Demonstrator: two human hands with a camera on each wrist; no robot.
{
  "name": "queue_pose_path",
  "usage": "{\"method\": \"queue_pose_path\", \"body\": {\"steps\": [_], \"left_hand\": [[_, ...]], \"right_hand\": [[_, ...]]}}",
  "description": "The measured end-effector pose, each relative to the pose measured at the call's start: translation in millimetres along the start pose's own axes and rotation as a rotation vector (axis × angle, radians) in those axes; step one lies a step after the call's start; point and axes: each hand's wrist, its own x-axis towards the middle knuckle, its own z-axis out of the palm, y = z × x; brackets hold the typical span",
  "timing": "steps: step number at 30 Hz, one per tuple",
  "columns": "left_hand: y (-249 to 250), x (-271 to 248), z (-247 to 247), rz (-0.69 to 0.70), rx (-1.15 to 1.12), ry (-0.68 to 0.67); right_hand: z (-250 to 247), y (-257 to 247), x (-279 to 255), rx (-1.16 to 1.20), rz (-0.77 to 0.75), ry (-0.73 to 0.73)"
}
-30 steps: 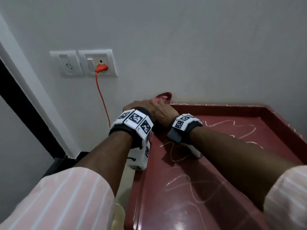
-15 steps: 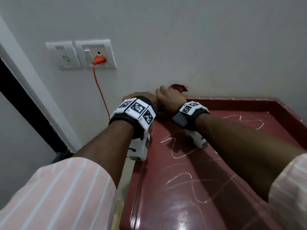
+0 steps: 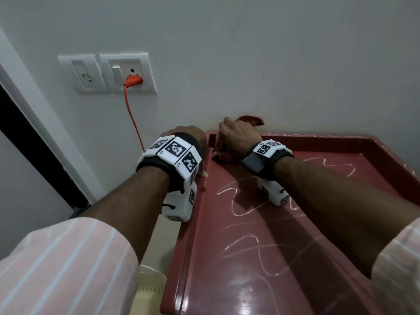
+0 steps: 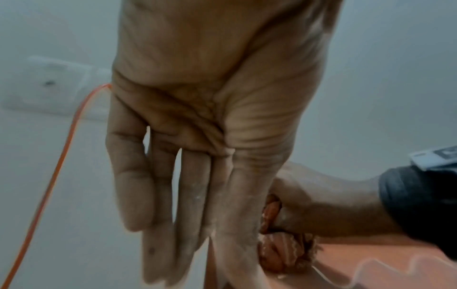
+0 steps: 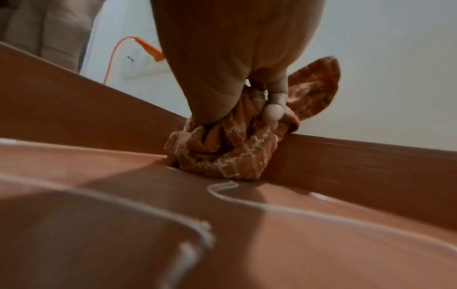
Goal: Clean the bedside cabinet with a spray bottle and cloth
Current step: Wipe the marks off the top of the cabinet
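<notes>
My right hand (image 3: 236, 138) has the cloth (image 5: 230, 148) bunched tight in curled fingers (image 5: 273, 111), pressing the wad down into the far left corner of the bedside cabinet (image 3: 261, 258), right where the flat top meets the raised back rim. My left hand (image 4: 197, 156) holds nothing: fingers straight and close together, laid along the cabinet's left edge beside the cloth, which I take to be steadying. The spray bottle is not in any view. White squiggly lines (image 3: 241, 201) cross the top nearer me, so most of the surface looks unwiped. To do this corner well, I think I should keep the wad packed low so its edge gets into the crease under the rim, then drag along the back rim with firm, even pressure and overlap each pass toward me. A loose tail of cloth sticks up against the wall (image 3: 250, 53); tucking it in would likely give better contact
</notes>
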Motion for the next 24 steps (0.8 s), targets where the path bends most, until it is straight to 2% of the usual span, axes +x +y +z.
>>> {"method": "queue_pose_path", "body": {"steps": [2, 4, 6, 8, 11, 13, 15, 16, 18, 21, 24], "left_hand": [[10, -11, -6, -0.005, 0.050, 0.013], [23, -20, -8, 0.092, 0.061, 0.023], [39, -19, -9, 0.161, 0.042, -0.006], [54, -8, 0, 0.166, 0.019, -0.049], [83, 12, 24, 0.143, -0.026, -0.028], [97, 19, 40, 0.044, -0.107, -0.024], [103, 27, 45, 0.042, -0.083, -0.051], [104, 32, 44, 0.058, -0.083, -0.070], [104, 34, 40, 0.090, -0.077, -0.116], [104, 36, 39, 0.103, -0.061, -0.081], [102, 35, 40, 0.109, 0.013, -0.101]], "right_hand": [[0, 29, -25, 0.043, 0.089, 0.027], [-3, 61, -57, 0.063, 0.220, 0.017], [-6, 83, -81, 0.066, 0.396, -0.032], [-10, 87, -89, 0.093, 0.464, -0.136], [-20, 68, -79, 0.253, 0.313, -0.230], [-19, 56, -66, 0.178, 0.138, -0.170], [-21, 47, -51, 0.078, -0.028, -0.127], [-22, 49, -46, 0.020, -0.057, -0.134], [-19, 58, -41, -0.026, -0.044, -0.128], [-6, 84, -63, 0.048, 0.001, -0.091], [4, 127, -96, 0.165, 0.200, -0.078]]}}
